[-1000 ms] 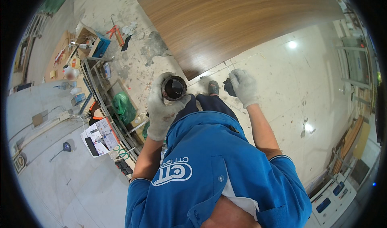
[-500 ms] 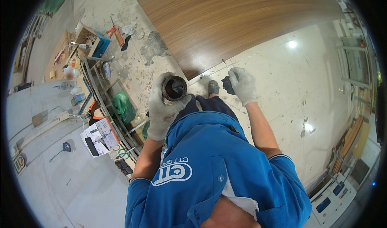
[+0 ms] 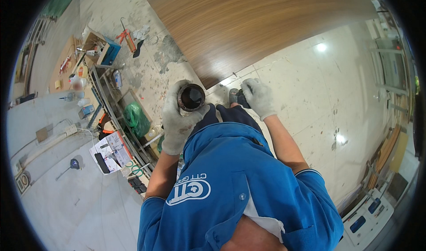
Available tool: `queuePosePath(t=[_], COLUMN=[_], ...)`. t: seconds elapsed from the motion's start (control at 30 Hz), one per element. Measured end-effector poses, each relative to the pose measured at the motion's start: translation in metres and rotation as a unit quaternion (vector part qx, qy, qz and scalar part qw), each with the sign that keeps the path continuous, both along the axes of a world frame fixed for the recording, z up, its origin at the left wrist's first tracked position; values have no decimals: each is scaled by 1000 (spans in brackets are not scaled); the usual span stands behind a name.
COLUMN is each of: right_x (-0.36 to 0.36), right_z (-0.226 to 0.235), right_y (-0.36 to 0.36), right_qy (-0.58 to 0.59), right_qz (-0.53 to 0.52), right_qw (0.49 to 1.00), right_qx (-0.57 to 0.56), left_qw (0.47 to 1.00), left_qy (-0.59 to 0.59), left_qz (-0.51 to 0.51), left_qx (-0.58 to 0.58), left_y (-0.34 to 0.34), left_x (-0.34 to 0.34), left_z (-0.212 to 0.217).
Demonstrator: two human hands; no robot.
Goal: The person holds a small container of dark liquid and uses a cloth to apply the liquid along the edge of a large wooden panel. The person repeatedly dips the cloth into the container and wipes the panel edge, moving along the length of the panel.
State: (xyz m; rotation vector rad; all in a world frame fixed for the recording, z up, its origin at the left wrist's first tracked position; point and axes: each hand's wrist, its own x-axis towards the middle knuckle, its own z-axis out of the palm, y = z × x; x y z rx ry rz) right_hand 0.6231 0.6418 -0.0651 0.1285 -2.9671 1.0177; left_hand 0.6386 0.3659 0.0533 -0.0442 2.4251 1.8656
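Note:
My left hand (image 3: 179, 117), in a grey work glove, is wrapped round a round dark-rimmed can (image 3: 191, 97) with glossy dark contents. The can is held mouth up, left of the near corner of a wood-grain panel (image 3: 266, 20). My gloved right hand (image 3: 259, 97) is closed on a black crumpled cloth (image 3: 242, 99), below the panel's edge. A small thin tip (image 3: 234, 74) shows just beyond the right fingers, at the panel's edge; whether the hand holds it I cannot tell.
At the left, a metal-framed bench holds papers (image 3: 108, 151) and a tape measure (image 3: 74, 163). A green plastic bag (image 3: 136, 119) sits beside its frame. A caulking gun (image 3: 128, 41) lies on the stained floor. Wood strips (image 3: 385, 155) lean at the right.
My right hand has shifted left and slightly nearer with the black cloth, and the thin tip has moved left. The left hand tips the can slightly, showing more of its glossy inside.

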Motion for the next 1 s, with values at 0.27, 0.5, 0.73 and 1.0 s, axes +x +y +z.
queuePosePath(t=[0.27,0.5,0.73,1.0], right_x=[-12,-24,-29,-35], right_z=[-8,-3,-7,-12], right_y=[25,42,59,79], right_qy=[76,-7,7,-4], right_qz=[-66,-167,-115,-65], right_qw=[995,986,993,997], right_qx=[8,-16,29,34], left_qw=[1000,1000,999,999], left_qy=[17,-1,28,9], left_qz=[-7,10,-1,8], left_qx=[-25,8,-37,-39], left_y=[2,7,11,27], left_x=[-1,2,0,-2], left_z=[0,0,-7,-5])
